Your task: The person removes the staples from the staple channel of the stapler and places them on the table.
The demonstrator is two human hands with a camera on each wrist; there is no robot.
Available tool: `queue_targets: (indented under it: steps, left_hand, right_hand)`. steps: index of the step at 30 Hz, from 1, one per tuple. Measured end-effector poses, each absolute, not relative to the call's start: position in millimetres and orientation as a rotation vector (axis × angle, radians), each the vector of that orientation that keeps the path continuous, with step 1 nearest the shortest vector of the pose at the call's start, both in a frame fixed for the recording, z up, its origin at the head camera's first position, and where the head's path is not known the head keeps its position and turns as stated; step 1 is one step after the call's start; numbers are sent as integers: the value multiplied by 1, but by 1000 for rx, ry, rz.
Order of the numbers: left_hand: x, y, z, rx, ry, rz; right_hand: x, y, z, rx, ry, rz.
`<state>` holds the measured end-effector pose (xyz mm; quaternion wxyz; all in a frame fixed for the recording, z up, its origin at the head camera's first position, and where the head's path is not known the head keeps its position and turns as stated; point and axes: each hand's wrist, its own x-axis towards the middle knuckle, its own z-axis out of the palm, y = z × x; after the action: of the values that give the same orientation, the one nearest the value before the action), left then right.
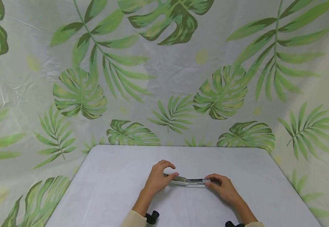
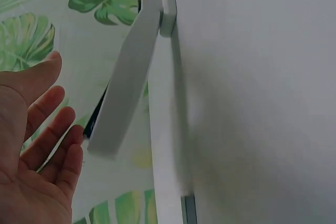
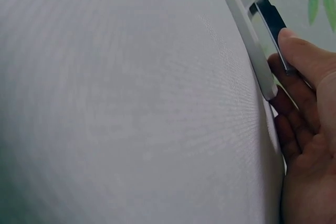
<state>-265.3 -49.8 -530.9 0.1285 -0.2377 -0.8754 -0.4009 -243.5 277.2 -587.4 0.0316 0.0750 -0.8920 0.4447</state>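
A white stapler (image 1: 195, 186) lies swung open on the table, its metal staple rail exposed along the base. Its top arm (image 2: 123, 82) tilts up towards my left hand (image 1: 158, 177). The left hand's fingers are loosely bent beside the raised end, and the left wrist view shows a gap between the thumb and the stapler. At the other end, my right hand (image 1: 224, 189) pinches the dark rail (image 3: 273, 22), thumb on one side and fingers behind it. The right fingers partly hide that end in the head view.
A white cloth covers the table (image 1: 119, 164). In the left wrist view a small grey-blue piece (image 2: 188, 210) lies on the table, its kind unclear. A leaf-patterned curtain (image 1: 170, 78) hangs behind the table's far edge.
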Motion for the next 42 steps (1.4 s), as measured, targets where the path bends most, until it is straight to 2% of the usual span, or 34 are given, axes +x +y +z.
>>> queue_targets:
  steps: [18, 42]
  left_hand:
    - [-264, 1, -525, -748, -2553, -1163]
    - [-262, 50, -552, -836, -2600, -1094]
  right_hand:
    - [-242, 276, -588, 261, -2717, 1369]
    - [-243, 279, -589, 316, -2697, 1378]
